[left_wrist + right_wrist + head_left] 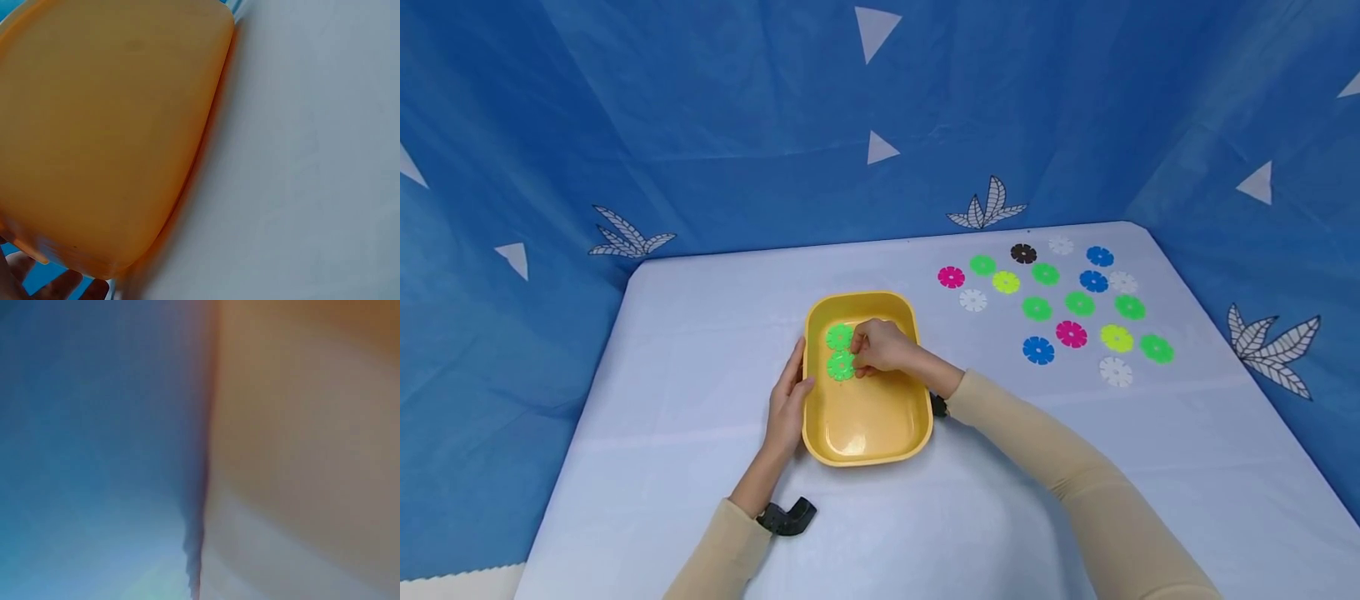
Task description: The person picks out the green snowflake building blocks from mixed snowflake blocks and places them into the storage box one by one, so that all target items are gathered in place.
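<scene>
A yellow tray (865, 446) sits mid-table; its outer wall (106, 131) fills the left wrist view. Two green snowflake discs lie in its far left part, one (838, 337) behind the other (841, 366). My right hand (880, 348) reaches into the tray and its fingertips pinch the nearer disc's right edge. My left hand (788, 400) rests flat against the tray's left wall, fingers straight, thumb on the rim. The right wrist view is a blur of blue and tan.
Several loose discs lie at the table's far right: green (1037, 308), pink (1071, 334), blue (1038, 350), white (1116, 372), yellow-green (1117, 338) and one black (1023, 253). Blue cloth walls (700, 125) enclose the white table (700, 333) on three sides.
</scene>
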`<state>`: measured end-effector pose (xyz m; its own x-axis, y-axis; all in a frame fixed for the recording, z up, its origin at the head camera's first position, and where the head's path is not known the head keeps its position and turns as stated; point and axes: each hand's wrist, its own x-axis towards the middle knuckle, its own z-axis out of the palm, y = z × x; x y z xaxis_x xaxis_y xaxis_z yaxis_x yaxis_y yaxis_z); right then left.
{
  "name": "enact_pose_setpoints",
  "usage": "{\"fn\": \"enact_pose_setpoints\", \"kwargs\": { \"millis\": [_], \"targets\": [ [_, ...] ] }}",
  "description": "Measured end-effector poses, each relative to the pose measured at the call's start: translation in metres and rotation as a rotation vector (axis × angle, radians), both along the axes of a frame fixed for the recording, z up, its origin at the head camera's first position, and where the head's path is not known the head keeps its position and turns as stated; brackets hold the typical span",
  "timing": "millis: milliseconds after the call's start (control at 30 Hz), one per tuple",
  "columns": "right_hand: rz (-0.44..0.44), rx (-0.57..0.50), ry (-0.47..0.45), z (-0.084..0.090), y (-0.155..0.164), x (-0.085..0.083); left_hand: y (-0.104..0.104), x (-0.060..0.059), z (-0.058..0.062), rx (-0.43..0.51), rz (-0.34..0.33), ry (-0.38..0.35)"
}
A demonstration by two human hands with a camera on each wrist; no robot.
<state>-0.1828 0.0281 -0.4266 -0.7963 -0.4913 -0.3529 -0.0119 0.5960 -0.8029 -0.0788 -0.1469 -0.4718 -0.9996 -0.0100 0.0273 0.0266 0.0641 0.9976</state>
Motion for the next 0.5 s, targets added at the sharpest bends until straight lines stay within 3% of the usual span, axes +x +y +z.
{"fn": "enact_pose_setpoints", "kwargs": {
  "millis": [333, 500],
  "targets": [
    [-0.014, -0.003, -0.003, 0.0002, -0.0005, -0.0022, -0.0006, -0.0019, 0.0014, -0.006, -0.002, -0.009],
    [0.009, -0.097, -0.040, 0.0022, 0.0038, -0.0042, -0.0012, -0.0008, 0.0001, -0.006, -0.002, -0.016]
  ]
}}
